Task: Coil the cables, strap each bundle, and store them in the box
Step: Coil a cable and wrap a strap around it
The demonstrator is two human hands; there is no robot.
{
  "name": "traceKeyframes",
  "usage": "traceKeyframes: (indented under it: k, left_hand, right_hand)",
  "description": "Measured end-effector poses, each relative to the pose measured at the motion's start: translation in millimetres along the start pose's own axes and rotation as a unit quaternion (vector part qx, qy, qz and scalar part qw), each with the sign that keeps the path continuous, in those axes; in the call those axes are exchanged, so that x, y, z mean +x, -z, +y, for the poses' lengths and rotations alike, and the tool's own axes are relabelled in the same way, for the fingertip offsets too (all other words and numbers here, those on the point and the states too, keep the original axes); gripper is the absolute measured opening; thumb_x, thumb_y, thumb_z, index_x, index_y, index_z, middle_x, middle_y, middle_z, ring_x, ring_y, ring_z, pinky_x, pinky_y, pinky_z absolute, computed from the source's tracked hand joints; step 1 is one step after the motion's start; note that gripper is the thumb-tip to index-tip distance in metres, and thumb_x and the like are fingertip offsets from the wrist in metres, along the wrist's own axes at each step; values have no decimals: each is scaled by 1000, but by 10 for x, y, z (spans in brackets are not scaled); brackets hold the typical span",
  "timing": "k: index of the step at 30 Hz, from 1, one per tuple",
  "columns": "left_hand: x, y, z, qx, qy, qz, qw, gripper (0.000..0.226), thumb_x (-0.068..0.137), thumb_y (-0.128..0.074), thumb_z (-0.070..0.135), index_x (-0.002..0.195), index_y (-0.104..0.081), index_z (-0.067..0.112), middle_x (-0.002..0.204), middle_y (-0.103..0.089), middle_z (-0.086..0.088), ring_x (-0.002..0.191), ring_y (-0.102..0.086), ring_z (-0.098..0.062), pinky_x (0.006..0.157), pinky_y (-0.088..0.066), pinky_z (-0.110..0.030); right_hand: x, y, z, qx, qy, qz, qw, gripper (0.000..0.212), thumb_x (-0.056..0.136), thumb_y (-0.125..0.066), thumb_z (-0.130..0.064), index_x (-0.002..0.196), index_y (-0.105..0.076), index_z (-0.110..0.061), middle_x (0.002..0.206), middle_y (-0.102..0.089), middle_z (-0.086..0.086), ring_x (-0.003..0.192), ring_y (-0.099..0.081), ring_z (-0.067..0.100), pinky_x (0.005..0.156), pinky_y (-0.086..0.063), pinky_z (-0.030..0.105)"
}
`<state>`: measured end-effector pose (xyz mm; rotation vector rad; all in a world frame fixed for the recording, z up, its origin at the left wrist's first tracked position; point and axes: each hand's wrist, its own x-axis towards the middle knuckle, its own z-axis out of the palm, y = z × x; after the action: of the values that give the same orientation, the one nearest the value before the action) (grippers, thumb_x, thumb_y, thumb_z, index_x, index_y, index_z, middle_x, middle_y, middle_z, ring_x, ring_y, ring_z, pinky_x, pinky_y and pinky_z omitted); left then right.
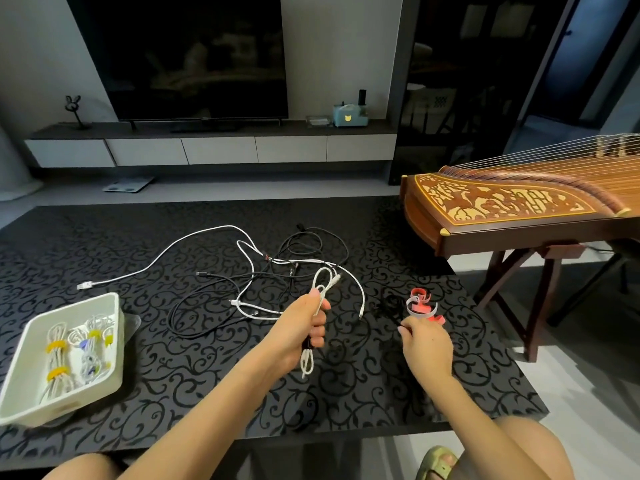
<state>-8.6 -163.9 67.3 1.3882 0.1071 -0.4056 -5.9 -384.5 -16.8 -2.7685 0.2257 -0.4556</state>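
Note:
My left hand (304,327) grips a coiled white cable (323,289) upright above the table, loops sticking out above and below the fist. My right hand (424,344) reaches toward a small pile of red and white straps (422,304), fingertips at its near edge; whether it pinches one I cannot tell. Loose white and black cables (277,271) lie tangled in the table's middle. A white box (114,341) at the left holds several strapped white cable bundles (57,362) with yellow bands.
The black patterned table (173,375) carries everything. A wooden zither on a stand (519,209) stands close at the right. A TV unit runs along the far wall. My knees and a slipper show at the bottom edge.

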Motion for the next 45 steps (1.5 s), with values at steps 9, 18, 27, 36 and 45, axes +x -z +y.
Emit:
traceKeyframes:
  k: [9, 18, 27, 36, 45]
  left_hand:
    - [273, -305, -269, -7, -2, 7, 1000, 34, 88, -66, 19, 64, -43, 18, 52, -30, 8, 41, -23, -5, 37, -19, -17]
    - [315, -89, -348, 137, -16, 17, 990, 33, 92, -55, 8, 64, -40, 16, 48, -24, 7, 38, -21, -6, 37, -16, -17]
    - [285, -250, -325, 109, 7, -25, 994, 36, 96, -53, 9, 66, -35, 17, 51, -24, 7, 40, -21, -5, 37, -18, -16]
    - [7, -481, -175, 99, -23, -76, 992, 42, 94, -53, 2, 65, -27, 18, 49, -22, 8, 39, -18, -6, 36, -17, -17]
    - [-120, -528, -243, 198, -121, -12, 973, 30, 91, -57, 7, 68, -40, 10, 48, -31, 8, 40, -27, -8, 43, -23, -23]
  right_hand:
    - [-243, 348, -467, 208, 21, -41, 977, 6, 89, -62, -22, 85, -65, -18, 72, -66, -6, 69, -61, 12, 67, -49, 31]
    - [-48, 808, -194, 547, -214, -55, 808, 16, 89, -61, -5, 75, -66, 1, 63, -57, 8, 55, -50, 14, 54, -49, 22]
    - [135, 975, -219, 672, -222, -45, 705, 17, 92, -58, -9, 82, -64, 4, 97, -70, 17, 88, -65, 25, 82, -54, 35]
    - [228, 505, -238, 571, -345, 69, 741, 12, 95, -51, 0, 88, -57, 8, 90, -64, 25, 65, -65, 26, 52, -58, 28]
    - [452, 217, -625, 456, -380, 73, 801, 16, 81, -52, 6, 68, -49, -2, 75, -56, 16, 76, -63, 40, 78, -54, 49]
